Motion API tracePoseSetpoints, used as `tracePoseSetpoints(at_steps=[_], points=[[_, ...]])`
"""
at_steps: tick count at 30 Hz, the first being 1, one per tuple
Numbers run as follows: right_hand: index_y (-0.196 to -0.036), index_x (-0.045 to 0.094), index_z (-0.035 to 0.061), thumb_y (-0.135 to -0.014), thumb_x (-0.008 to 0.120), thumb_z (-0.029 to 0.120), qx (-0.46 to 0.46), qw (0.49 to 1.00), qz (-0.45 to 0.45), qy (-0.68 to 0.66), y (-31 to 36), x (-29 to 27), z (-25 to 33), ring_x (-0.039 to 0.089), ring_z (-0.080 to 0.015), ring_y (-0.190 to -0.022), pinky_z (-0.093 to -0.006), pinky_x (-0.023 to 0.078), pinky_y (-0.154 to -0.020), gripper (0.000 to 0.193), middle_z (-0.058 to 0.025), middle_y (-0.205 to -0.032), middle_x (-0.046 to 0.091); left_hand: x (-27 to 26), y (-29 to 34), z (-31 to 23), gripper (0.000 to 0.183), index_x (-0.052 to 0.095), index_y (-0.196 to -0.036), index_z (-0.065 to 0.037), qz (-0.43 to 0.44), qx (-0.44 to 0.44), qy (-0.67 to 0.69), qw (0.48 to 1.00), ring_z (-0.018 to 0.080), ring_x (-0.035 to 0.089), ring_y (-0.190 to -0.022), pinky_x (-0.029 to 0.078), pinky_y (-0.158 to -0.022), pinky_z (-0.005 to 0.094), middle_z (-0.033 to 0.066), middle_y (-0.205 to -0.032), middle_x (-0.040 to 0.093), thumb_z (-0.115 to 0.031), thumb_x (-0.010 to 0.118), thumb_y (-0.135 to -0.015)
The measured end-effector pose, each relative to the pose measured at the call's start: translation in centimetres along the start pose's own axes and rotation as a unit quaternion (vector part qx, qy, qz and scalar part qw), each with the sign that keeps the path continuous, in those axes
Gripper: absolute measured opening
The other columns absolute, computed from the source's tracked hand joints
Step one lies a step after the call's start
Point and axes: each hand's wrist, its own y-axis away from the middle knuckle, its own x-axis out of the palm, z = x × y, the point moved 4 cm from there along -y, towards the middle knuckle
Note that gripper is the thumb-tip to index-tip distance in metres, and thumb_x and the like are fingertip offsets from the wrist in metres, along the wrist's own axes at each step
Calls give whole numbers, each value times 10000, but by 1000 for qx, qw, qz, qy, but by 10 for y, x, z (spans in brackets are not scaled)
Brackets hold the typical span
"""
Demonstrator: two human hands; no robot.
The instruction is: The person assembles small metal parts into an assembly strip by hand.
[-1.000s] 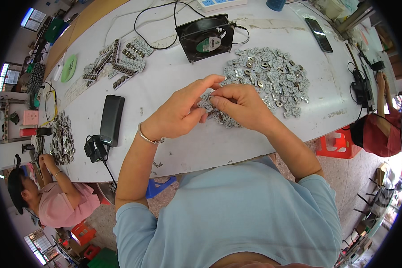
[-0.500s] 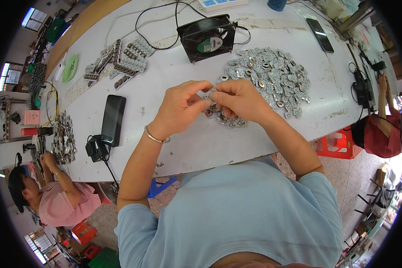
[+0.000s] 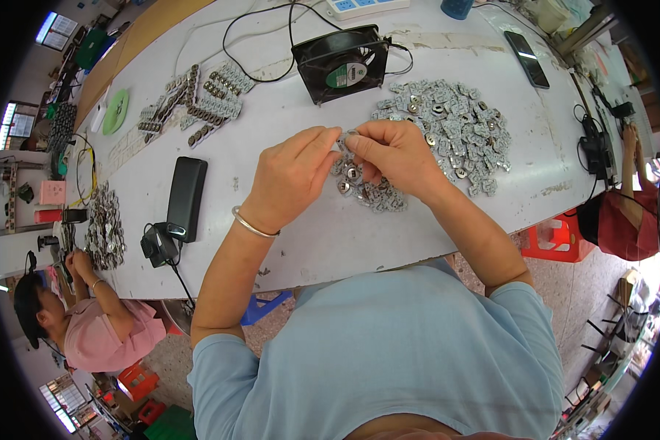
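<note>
Over the white table (image 3: 257,125) my hands meet above the near edge of a loose heap of small silvery metal parts (image 3: 455,132). Between the thumb and fingers of my right hand (image 3: 402,158) is a small silvery metal part (image 3: 350,134), mostly covered by the fingertips. My left hand (image 3: 290,170), with a bangle at the wrist, has its fingers pressed together beside that part. What the left fingers hold, if anything, is hidden. A smaller cluster of metal parts (image 3: 378,196) lies right below my hands.
A black fan (image 3: 341,64) stands beyond my hands. Rows of metal parts (image 3: 216,95) lie at far left, near a green roll (image 3: 115,111). A black oblong case (image 3: 187,198) and adapter (image 3: 158,244) sit left; a phone (image 3: 526,59) lies far right. A co-worker (image 3: 95,323) sits left.
My left hand has turned, its back now more toward me, and its fingers have drawn together. The right hand keeps its pinch with little movement.
</note>
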Motion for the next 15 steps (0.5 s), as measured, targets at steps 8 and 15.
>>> tracePoseSetpoints(at_steps=[8,15], points=[[-848,670,-12,-918,635,201,-8,1000,1,16,-7,0,1,566,-55,-536,-208,432,-467,228,-6,-644,603,1,-2,5,266,650,-1041,31,-31,35,-35,998,279,676,-724,554,-604,316,154,-938,683,35,700,-780],[-854,680,-27,-898,647,216,-43,997,-30,55,-19,0,8,587,-81,-555,-235,454,-509,249,-28,-663,629,7,-7,20,274,644,-1050,27,-73,60,-53,994,289,671,-716,553,-604,321,154,-932,680,63,677,-781]])
